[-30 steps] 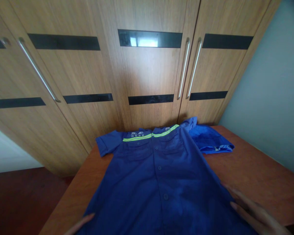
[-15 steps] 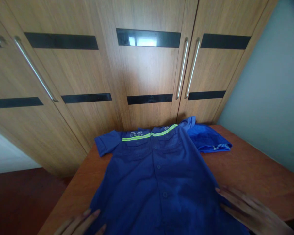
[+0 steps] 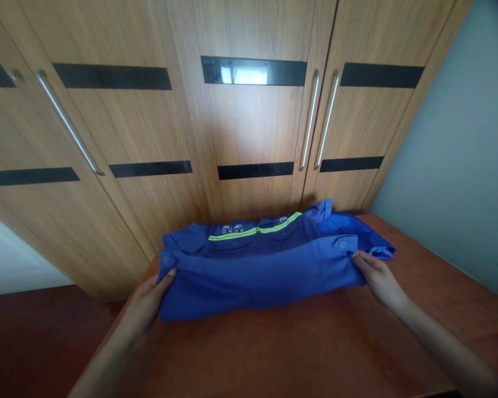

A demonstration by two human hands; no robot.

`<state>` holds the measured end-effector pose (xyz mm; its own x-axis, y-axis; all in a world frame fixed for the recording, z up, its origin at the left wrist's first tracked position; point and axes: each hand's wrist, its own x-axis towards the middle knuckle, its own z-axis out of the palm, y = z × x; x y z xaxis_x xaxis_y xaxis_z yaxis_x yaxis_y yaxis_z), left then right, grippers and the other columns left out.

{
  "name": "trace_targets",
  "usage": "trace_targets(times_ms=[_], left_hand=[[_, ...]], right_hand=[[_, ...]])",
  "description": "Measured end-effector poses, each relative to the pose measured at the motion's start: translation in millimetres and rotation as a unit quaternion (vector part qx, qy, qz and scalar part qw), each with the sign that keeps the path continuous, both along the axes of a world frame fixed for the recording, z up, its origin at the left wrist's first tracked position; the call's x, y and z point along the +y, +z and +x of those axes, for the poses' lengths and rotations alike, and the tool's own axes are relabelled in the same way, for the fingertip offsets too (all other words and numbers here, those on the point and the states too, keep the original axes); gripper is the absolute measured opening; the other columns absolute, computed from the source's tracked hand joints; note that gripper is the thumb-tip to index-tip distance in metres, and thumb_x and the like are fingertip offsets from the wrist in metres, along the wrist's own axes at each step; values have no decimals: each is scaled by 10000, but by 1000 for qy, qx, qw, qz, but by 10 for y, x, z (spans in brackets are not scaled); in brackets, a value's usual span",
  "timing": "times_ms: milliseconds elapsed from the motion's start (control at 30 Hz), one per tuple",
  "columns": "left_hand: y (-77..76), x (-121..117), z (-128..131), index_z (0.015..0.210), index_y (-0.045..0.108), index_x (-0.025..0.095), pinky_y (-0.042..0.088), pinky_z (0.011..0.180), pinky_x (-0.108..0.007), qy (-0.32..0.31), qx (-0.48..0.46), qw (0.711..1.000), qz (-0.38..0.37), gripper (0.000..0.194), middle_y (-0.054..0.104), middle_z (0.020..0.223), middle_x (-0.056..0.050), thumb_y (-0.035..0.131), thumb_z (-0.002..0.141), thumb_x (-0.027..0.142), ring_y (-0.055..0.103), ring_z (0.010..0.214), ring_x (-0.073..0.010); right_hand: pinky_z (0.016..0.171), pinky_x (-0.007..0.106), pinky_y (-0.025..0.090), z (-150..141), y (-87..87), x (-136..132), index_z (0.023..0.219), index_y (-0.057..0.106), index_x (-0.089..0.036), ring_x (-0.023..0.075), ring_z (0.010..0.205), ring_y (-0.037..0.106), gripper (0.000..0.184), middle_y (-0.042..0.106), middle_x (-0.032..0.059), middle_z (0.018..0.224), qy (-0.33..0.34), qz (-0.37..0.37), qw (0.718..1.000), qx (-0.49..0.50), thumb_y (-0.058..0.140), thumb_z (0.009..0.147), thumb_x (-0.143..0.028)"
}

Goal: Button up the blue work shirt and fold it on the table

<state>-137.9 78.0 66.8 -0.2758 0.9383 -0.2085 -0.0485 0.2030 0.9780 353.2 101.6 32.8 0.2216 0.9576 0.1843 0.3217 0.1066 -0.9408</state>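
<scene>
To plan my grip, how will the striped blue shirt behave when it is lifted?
The shirt is likely floppy, since it folds over between left hand and right hand. Its thin-looking cloth seems light, and may crease, as small wrinkles show.

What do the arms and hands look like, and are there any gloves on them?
The left hand and right hand are bare, with no gloves. No sleeves, watch or bracelet show on the forearms. It's too blurry to tell about rings.

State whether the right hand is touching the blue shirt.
Touching. The head view shows the right hand pinching the blue shirt near its button, fingertips on the cloth.
</scene>
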Motion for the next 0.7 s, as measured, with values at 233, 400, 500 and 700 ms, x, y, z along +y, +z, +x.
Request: trace_targets(times_ms=[233,400,500,700], left_hand=[[-243,540,48,1066,649,145,546,816,-354,-85,-40,996,-7,440,741,958,-106,630,784,483,700,882,-253],[-281,275,0,1164,597,183,513,884,-373,-150,-74,986,16,503,711,1061,-101,547,822,549,666,989,-253],[-261,163,45,1152,595,183,505,896,-361,-181,-19,983,33,502,713,1060,-81,707,733,436,660,993,-264],[-125,210,79,1224,532,207,528,855,-342,-76,-19,992,103,556,706,1074,-54,685,748,451,654,991,-254]], right_hand=[[690,345,514,-73,-192,428,837,692,-196,247,733,639,450,700,30,735,-12,-64,997,40,543,759,-613],[835,388,495,82,-279,216,957,667,-218,263,862,654,394,717,26,881,68,-116,987,83,604,766,-557],[800,369,496,86,-284,147,904,655,-189,254,842,633,380,703,31,855,115,-108,987,32,642,746,-535],[620,289,483,38,-98,326,752,601,-196,177,637,559,417,629,4,677,56,0,998,-4,601,747,-614]])
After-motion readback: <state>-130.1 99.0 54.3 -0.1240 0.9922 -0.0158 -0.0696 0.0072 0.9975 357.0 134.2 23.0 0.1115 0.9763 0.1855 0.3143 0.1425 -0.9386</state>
